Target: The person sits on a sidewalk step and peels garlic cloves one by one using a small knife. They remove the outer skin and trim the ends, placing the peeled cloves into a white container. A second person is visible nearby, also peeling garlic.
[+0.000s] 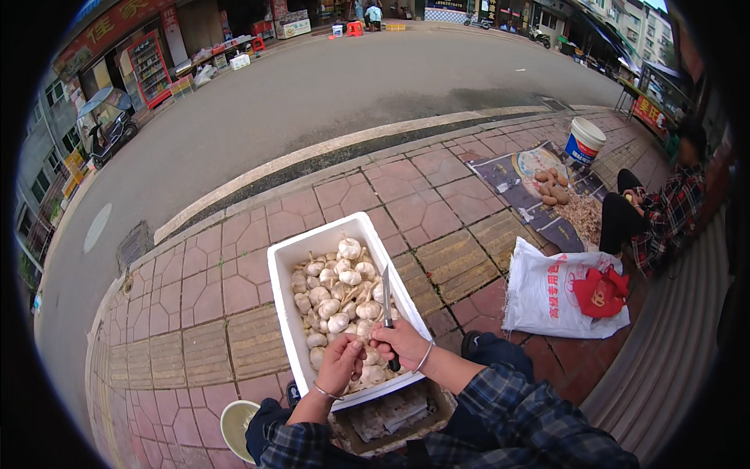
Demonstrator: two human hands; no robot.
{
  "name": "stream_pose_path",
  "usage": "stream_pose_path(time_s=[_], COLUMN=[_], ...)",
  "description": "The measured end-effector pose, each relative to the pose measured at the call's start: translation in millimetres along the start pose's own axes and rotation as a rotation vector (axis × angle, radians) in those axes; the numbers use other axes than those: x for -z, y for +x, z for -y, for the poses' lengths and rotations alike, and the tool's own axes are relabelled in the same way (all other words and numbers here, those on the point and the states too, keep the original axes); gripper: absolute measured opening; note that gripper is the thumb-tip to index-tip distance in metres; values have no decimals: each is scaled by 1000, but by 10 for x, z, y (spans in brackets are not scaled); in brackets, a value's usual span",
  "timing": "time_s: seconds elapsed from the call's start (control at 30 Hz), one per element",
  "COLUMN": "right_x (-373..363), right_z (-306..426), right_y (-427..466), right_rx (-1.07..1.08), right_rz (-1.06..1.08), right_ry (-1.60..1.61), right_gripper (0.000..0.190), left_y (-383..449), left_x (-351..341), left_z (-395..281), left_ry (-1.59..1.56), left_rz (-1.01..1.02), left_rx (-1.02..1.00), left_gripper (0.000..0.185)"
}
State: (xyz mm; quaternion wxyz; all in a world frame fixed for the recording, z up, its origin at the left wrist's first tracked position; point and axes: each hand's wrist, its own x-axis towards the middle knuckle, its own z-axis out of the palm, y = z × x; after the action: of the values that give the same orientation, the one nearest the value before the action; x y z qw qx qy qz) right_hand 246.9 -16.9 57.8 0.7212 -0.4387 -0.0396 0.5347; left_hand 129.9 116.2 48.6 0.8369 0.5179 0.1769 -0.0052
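A white foam box [280, 305] full of garlic bulbs [340, 299] stands in front of me. My right hand [403, 345] is over its near right part, gripping a small knife [387, 299] by the black handle. The blade points away from me, over the bulbs. Close beside it, my left hand [341, 360] has its thumb and fingers drawn together above the near bulbs. Whether a small piece of garlic is between those fingertips cannot be made out. The fingertips of both hands nearly meet.
A pale bowl [237, 425] with some scraps stands by my left leg. On the right are a white woven sack [533, 299] with a red bag [600, 292], potatoes [551, 184] on a dark cloth [498, 170], a bucket [585, 140] and a seated person [668, 199].
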Motion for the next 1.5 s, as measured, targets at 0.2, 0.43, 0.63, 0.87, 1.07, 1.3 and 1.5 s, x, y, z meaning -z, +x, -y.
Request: stream_pose_path(time_s=[0.2, 0.43, 0.63, 0.87, 1.07, 1.3, 1.5], right_x=[12, -38, -26, -86, -177, -134, -97], right_z=[-150, -170, -147, -173, -84, -81, -17], right_y=[93, 88, 69, 67, 66, 1, -21], right_rx=[15, 14, -40, -29, 45, 110, 156], right_rz=[-160, -131, -42, -57, -124, -160, -158], right_ry=[-102, -93, 89, 85, -108, -283, -277], right_gripper=[14, 13, 11, 13, 13, 6, 7], left_y=[10, -10, 23, 35, 52, 42, 55], left_x=[-222, -195, -162, -134, -77, 8, 47], left_z=[-3, 17, 85, 10, 44, 25, -66], left_ry=[1080, 1092, 230, -462, -89, -141, -310], left_rz=[-223, -296, -236, -238, -228, -182, -165], left_rx=[-639, -710, -319, -136, -218, -177, -170], left_gripper=[41, 28, 18, 21, 17, 19, 21])
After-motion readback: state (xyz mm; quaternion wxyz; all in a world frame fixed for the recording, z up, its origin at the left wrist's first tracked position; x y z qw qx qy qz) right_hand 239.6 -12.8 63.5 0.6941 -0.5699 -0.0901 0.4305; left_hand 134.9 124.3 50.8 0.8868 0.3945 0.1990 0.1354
